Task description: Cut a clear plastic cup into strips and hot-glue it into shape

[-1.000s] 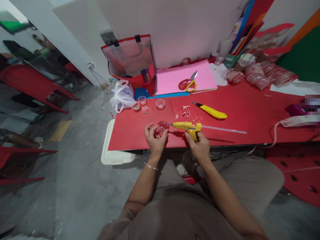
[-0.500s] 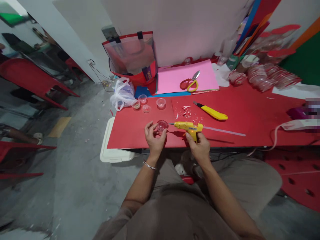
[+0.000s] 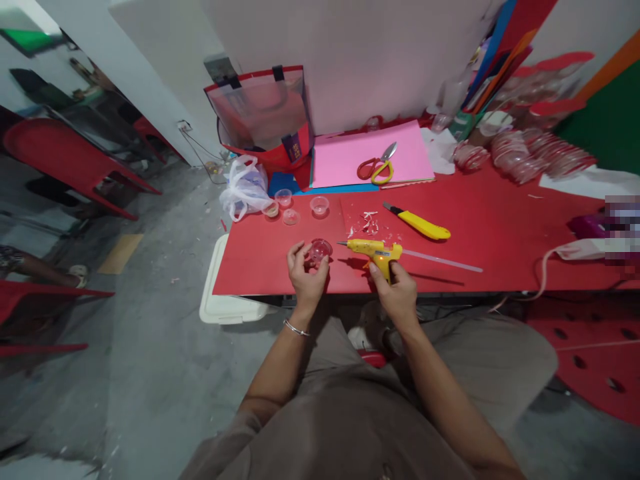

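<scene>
A small clear plastic cup (image 3: 320, 251) is pinched between the thumb and fingers of my left hand (image 3: 306, 275), above the red tabletop (image 3: 270, 267). My right hand (image 3: 397, 288) is wrapped round the handle of a yellow glue gun (image 3: 375, 251). Its nozzle points left at the cup, a short way apart from it. From the gun's back end sticks out a long translucent glue stick (image 3: 445, 261). Beyond my left hand stand more small clear cups, one of them (image 3: 319, 206) set apart from the rest.
A yellow utility knife (image 3: 420, 223) lies behind the glue gun, beside white shavings (image 3: 369, 223). Scissors (image 3: 379, 167) rest on pink paper (image 3: 340, 163). A plastic bag (image 3: 246, 189), a tote bag (image 3: 265, 120) and stacked clear lids or cups (image 3: 517, 157) stand along the back.
Both hands keep their grips, and the cup seems slightly tilted in my left hand. The whole view has shifted a little; the things on the table have not moved.
</scene>
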`<state>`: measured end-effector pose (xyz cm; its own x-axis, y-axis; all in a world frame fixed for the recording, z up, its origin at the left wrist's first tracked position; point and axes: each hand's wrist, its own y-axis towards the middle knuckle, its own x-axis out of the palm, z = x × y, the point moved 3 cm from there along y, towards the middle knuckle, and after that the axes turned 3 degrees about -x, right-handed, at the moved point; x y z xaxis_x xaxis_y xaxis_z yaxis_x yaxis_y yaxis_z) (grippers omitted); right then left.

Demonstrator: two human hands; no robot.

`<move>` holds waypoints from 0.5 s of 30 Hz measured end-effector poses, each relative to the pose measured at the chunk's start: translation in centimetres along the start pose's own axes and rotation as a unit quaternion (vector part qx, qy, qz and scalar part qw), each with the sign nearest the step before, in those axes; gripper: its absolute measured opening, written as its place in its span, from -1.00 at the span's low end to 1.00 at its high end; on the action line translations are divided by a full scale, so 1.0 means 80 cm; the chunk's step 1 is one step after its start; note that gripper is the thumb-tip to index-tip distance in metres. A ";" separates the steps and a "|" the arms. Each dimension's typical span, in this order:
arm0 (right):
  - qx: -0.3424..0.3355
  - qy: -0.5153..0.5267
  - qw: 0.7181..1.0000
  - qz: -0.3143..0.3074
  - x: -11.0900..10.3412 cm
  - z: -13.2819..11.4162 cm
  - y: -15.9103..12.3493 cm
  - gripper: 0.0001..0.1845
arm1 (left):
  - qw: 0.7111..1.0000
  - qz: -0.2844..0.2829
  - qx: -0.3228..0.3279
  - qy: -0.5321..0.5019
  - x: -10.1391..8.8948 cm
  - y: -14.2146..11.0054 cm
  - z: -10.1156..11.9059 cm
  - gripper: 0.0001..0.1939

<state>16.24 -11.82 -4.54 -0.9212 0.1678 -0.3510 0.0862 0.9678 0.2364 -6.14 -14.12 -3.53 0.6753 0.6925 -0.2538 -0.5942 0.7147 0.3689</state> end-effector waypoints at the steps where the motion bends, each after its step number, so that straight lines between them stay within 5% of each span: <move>1: 0.005 0.009 1.000 -0.001 0.000 0.001 0.000 -0.53 | 1.000 0.001 0.004 -0.002 0.000 0.000 0.000 -0.60; 7: 0.055 0.107 0.992 -0.037 0.004 -0.008 0.006 -0.53 | 1.000 0.001 0.026 0.013 0.004 0.000 -0.003 -0.59; 11: 0.000 0.053 0.998 -0.041 0.005 -0.031 0.014 -0.54 | 0.998 -0.003 0.047 0.047 -0.003 0.001 -0.005 -0.59; 15: -0.031 0.010 0.998 -0.054 0.015 -0.052 0.020 -0.56 | 0.990 -0.016 0.079 0.118 -0.034 0.011 -0.012 -0.60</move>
<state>13.69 -10.86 -0.81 -0.9316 0.0579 -0.3587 -0.0376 0.9666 0.2536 -8.88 -15.27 -3.39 0.5600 0.6874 -0.4626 -0.4865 0.7247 0.4880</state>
